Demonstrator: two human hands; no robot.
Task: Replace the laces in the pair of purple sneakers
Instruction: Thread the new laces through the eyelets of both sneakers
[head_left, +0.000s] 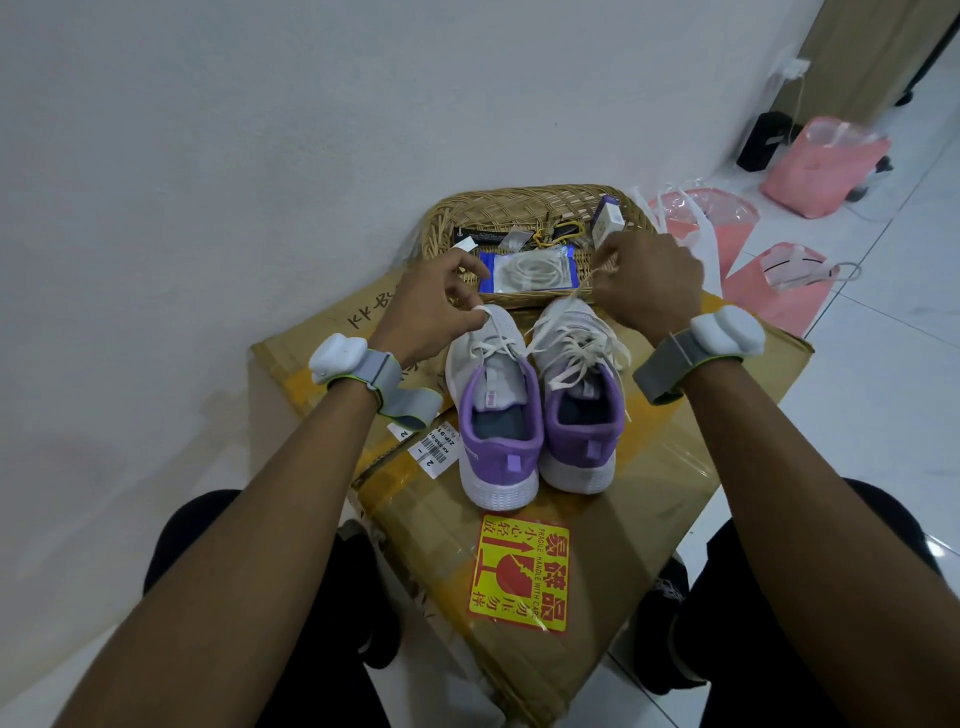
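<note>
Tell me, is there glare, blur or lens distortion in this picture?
Head view: dim, even light, soft shadows; glare on the floor tile at right and on the tape of the cardboard box; the wide lens curves the edges; the purple sneakers, and the left hand and right hand pinching the white laces, look sharp.

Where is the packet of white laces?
The packet of white laces lies in the wicker basket at the head view's centre, just beyond the sneakers' toes, between the left hand and right hand.

sneakers (535, 410) purple-grey | laces (576, 343) white | bags (826, 166) pink
</note>
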